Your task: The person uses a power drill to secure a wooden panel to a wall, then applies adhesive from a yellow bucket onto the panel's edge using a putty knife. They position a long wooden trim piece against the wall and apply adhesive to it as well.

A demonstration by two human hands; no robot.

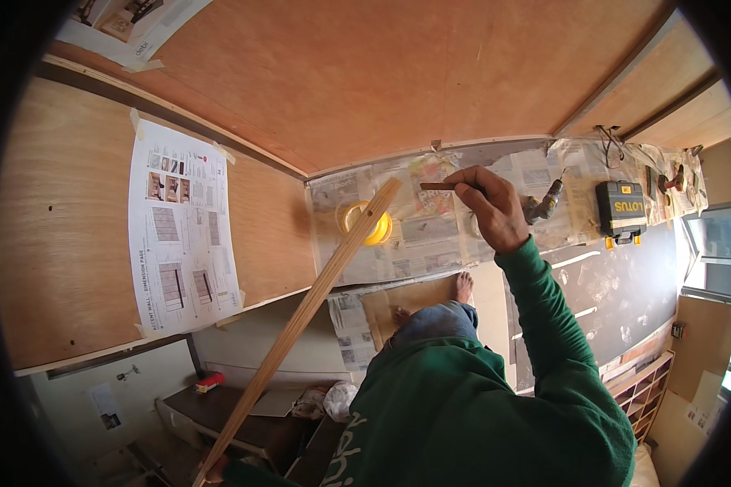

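Note:
A long wooden strip (300, 321) runs slantwise from the lower left up toward the plywood wall. My left hand (214, 471), mostly cut off at the lower edge, is closed around the strip's near end. My right hand (495, 207) is raised with the arm stretched forward, and pinches a small, thin, flat brown piece (437, 186) between thumb and fingers. This piece is apart from the strip's far end; its exact kind cannot be made out. Behind the strip, partly covered by it, is a round yellow object (379, 231) on the newspaper-covered surface (418, 235).
A cordless drill (547, 203) and a black tool case (623, 209) with yellow latches lie to the right on the newspaper. Printed drawing sheets (183, 235) are taped to the plywood panels (81, 203). A dark desk (219, 414) stands at lower left, with a red object (209, 381) on it.

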